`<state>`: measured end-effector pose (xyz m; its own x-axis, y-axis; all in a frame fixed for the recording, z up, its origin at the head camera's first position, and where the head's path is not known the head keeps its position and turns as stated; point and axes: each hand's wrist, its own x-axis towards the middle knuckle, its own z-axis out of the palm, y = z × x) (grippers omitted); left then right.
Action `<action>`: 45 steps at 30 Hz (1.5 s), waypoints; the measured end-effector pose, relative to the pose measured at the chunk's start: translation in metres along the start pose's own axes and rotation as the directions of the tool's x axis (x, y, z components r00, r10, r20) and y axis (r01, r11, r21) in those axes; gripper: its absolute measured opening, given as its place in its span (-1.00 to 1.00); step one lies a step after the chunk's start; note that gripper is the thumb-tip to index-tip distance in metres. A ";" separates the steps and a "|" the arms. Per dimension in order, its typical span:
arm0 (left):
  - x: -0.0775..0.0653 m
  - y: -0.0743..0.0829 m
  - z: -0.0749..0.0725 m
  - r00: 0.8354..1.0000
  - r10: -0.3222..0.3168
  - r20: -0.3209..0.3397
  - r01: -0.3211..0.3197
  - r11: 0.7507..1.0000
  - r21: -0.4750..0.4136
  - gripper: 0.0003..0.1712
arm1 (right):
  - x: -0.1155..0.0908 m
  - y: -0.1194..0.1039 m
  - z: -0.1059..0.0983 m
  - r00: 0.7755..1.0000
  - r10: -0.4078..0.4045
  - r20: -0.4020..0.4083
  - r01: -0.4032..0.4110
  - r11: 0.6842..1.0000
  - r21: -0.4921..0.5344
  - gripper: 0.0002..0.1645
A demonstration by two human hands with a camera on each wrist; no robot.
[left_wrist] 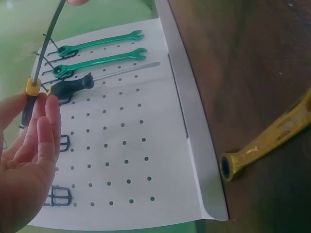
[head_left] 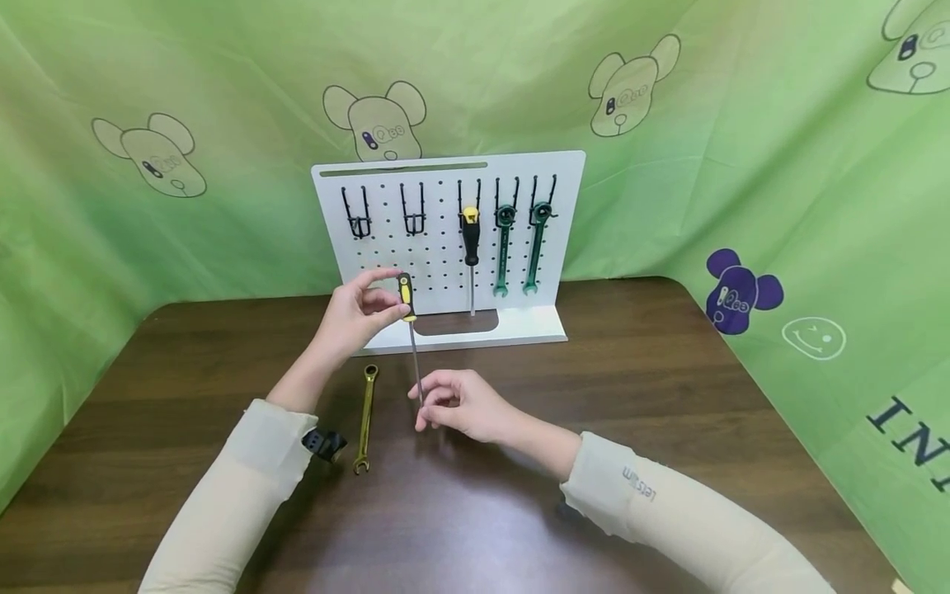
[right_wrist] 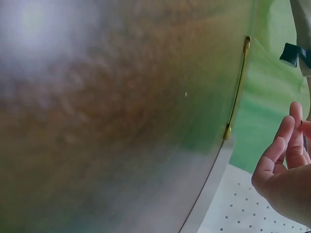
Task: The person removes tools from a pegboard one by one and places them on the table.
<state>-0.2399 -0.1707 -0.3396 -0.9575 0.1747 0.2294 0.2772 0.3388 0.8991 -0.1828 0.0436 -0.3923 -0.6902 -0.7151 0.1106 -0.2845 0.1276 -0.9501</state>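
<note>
My left hand (head_left: 355, 315) pinches the black and yellow handle of a screwdriver (head_left: 406, 299) between thumb and fingers. The screwdriver points down, slightly tilted, in front of a white pegboard (head_left: 445, 276). Near the lower end of its shaft, my right hand (head_left: 471, 406) pinches the metal with thumb and fingertips; the tip itself is hidden by them. In the left wrist view the left hand (left_wrist: 34, 141) grips the handle, with the shaft rising from it. The right wrist view shows the right hand (right_wrist: 286, 165) at its edge, fingers bent toward the thumb.
A gold wrench (head_left: 366, 419) lies on the brown table (head_left: 631, 371), left of the hands. On the pegboard hang another screwdriver (head_left: 471, 238) and two green wrenches (head_left: 503, 252); two left hooks (head_left: 413, 210) hold nothing. A green curtain (head_left: 245, 74) stands behind.
</note>
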 end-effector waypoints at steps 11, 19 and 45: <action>-0.008 -0.009 0.001 0.997 -0.024 0.075 0.022 0.999 0.024 -0.41 | -0.004 0.001 0.003 0.996 0.049 0.069 -0.048 0.999 -0.023 -0.76; -0.010 -0.016 0.005 0.990 -0.054 0.134 0.053 0.999 0.010 -0.44 | -0.007 0.002 0.006 0.988 0.095 0.124 -0.092 0.995 -0.027 -0.80; -0.017 -0.049 0.022 0.945 -0.127 0.301 0.099 0.990 0.105 -0.47 | -0.022 0.013 0.015 0.947 0.211 0.241 -0.221 0.975 0.017 -0.88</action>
<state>-0.2353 -0.1701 -0.3957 -0.9163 0.4004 -0.0091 0.1878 0.4495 0.8733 -0.1611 0.0510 -0.4116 -0.5538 -0.8160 -0.1655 -0.1135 0.2709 -0.9559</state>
